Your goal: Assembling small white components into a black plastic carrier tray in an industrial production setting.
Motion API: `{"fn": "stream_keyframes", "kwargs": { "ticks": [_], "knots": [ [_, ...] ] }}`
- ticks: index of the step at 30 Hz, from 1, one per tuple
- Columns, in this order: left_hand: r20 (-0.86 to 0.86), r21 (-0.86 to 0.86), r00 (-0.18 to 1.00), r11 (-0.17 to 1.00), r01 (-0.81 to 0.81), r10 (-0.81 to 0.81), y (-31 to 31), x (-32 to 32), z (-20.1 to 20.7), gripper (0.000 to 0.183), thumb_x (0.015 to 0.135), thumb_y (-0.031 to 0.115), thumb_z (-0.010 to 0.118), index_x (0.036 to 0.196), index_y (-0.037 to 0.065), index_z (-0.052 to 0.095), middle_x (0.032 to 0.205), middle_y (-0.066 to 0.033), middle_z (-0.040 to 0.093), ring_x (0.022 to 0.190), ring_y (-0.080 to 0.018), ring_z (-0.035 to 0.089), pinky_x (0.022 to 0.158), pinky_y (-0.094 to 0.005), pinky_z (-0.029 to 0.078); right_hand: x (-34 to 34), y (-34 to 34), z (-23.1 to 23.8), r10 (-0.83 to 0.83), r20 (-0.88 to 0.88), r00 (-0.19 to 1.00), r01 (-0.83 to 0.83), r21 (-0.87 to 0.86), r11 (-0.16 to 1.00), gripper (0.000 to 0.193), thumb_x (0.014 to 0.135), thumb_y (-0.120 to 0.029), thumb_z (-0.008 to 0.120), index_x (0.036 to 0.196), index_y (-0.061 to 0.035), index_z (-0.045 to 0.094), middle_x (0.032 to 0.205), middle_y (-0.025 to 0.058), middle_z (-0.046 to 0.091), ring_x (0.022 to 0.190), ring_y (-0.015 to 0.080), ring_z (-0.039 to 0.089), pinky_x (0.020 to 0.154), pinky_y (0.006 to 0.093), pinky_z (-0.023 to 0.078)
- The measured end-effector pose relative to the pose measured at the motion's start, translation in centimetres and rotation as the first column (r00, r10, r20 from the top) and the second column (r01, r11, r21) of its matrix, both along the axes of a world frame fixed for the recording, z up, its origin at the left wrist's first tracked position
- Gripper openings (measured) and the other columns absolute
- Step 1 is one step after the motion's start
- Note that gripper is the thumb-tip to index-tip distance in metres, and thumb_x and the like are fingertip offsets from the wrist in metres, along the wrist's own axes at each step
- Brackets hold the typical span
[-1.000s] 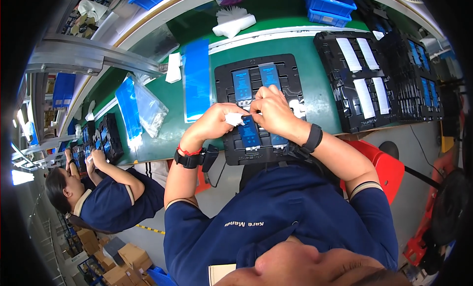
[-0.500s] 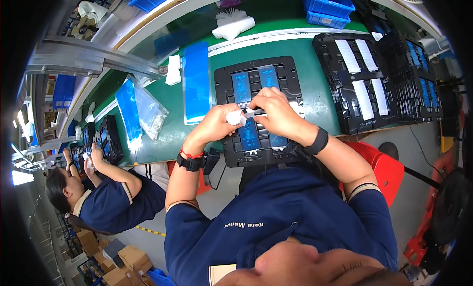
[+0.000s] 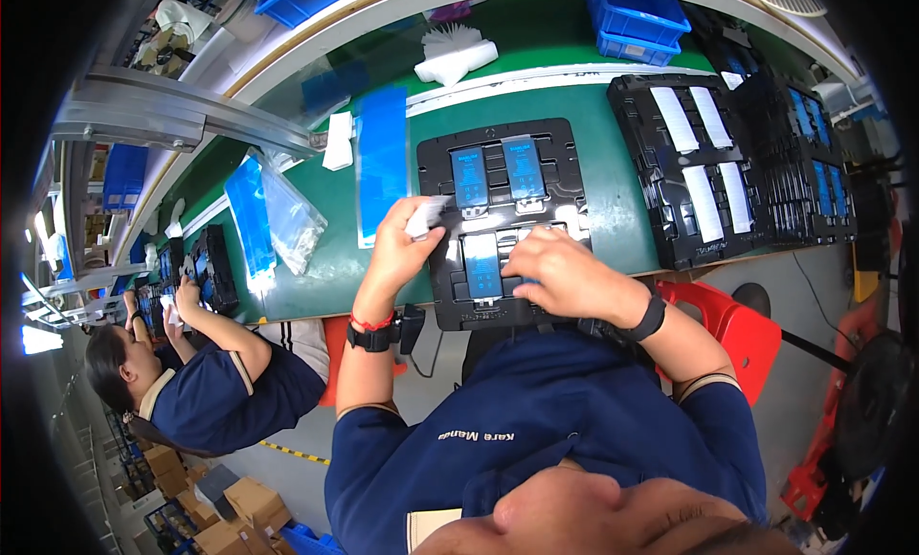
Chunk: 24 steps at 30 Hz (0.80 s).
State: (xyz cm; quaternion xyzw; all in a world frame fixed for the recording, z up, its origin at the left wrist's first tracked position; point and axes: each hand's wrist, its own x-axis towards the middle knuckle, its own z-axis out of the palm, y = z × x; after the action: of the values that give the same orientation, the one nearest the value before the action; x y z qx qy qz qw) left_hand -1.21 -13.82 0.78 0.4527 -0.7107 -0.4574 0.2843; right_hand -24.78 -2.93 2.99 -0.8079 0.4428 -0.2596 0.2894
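A black plastic tray [image 3: 436, 292] lies in front of me on the green bench. Flat blue batteries [image 3: 470, 177] sit in its compartments: two in the far row and one at near left [image 3: 482, 260]. My left hand [image 3: 394, 254] is at the tray's left edge, pinching a crumpled white wipe [image 3: 426, 217]. Over the near right compartment, my right hand [image 3: 565, 273] has its fingers curled down onto another blue battery [image 3: 528, 285]. That hand hides most of this battery.
Blue film sheets [image 3: 383, 163] and a clear bag [image 3: 292, 220] lie left. At right, a black tray with white strips [image 3: 627, 163] stands beside further trays. Blue bins [image 3: 639, 24] and white foam [image 3: 454, 55] are behind. A co-worker [image 3: 191, 383] sits at left.
My hands have moved apart. The left went left with the white wipe; the right came down toward me onto the near right battery. The tray's far batteries are now uncovered.
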Motion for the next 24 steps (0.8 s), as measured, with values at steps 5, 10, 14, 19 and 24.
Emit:
{"fn": "stream_keyframes", "kwargs": {
  "ticks": [5, 10, 14, 19, 24],
  "knots": [
    [-0.204, 0.208, 0.968, 0.973, -0.105, 0.148, 3.4, 1.9, -0.9, 0.054, 0.074, -0.009, 0.063, 0.123, 0.006, 0.047, 0.1, 0.0002, 0.056, 0.091, -0.0089, 0.053, 0.078, -0.0253, 0.046, 0.9, 0.9, -0.2, 0.139, -0.226, 0.964, -0.128, 0.063, 0.99, 0.035, 0.07, -0.017, 0.072, 0.103, -0.0068, 0.064, 0.108, 0.0087, 0.057, 0.106, 0.0272, 0.049, 0.088, 0.0391, 0.041],
    [-0.183, 0.389, 0.974, 0.919, -0.054, 0.134, 5.4, 1.5, -0.4, 0.047, 0.077, -0.009, 0.06, 0.121, 0.001, 0.046, 0.104, -0.0037, 0.058, 0.094, -0.0107, 0.054, 0.081, -0.0259, 0.046, 0.3, 1.5, -0.4, 0.181, -0.173, 0.968, -0.169, 0.085, 0.982, 0.03, 0.069, -0.016, 0.072, 0.096, -0.0048, 0.066, 0.107, 0.0107, 0.058, 0.104, 0.0276, 0.051, 0.091, 0.0383, 0.04],
    [-0.217, 0.374, 0.973, 0.927, 0.003, 0.084, 7.4, 1.8, -1.2, 0.043, 0.077, -0.006, 0.062, 0.117, 0.006, 0.051, 0.095, 0.0001, 0.057, 0.074, -0.0053, 0.052, 0.058, -0.0208, 0.042, -0.3, 2.8, -1.1, 0.251, -0.164, 0.954, -0.241, 0.081, 0.967, 0.025, 0.071, -0.015, 0.07, 0.093, -0.0038, 0.066, 0.107, 0.0107, 0.058, 0.103, 0.0268, 0.053, 0.092, 0.038, 0.04],
    [-0.146, 0.365, 0.979, 0.927, -0.083, 0.145, 7.1, 2.1, -0.6, 0.047, 0.075, -0.008, 0.061, 0.118, 0.004, 0.048, 0.096, -0.0012, 0.055, 0.081, -0.0091, 0.054, 0.069, -0.0237, 0.046, -0.1, 3.3, -0.7, 0.284, -0.11, 0.952, -0.279, 0.059, 0.958, 0.023, 0.073, -0.015, 0.069, 0.093, -0.0032, 0.066, 0.105, 0.012, 0.06, 0.1, 0.0281, 0.055, 0.088, 0.0394, 0.043],
    [-0.682, 0.561, 0.679, 0.789, 0.249, 0.271, 5.0, -2.3, 3.2, 0.068, 0.07, -0.009, 0.064, 0.132, 0.004, 0.037, 0.095, -0.0078, 0.053, 0.073, -0.0172, 0.056, 0.064, -0.0309, 0.048, -0.7, 0.8, 0.3, -0.106, 0.238, 0.966, 0.096, 0.055, 0.994, 0.022, 0.074, -0.015, 0.07, 0.091, -0.0022, 0.065, 0.086, 0.0143, 0.064, 0.081, 0.0306, 0.061, 0.075, 0.0376, 0.049]
  ]
}}
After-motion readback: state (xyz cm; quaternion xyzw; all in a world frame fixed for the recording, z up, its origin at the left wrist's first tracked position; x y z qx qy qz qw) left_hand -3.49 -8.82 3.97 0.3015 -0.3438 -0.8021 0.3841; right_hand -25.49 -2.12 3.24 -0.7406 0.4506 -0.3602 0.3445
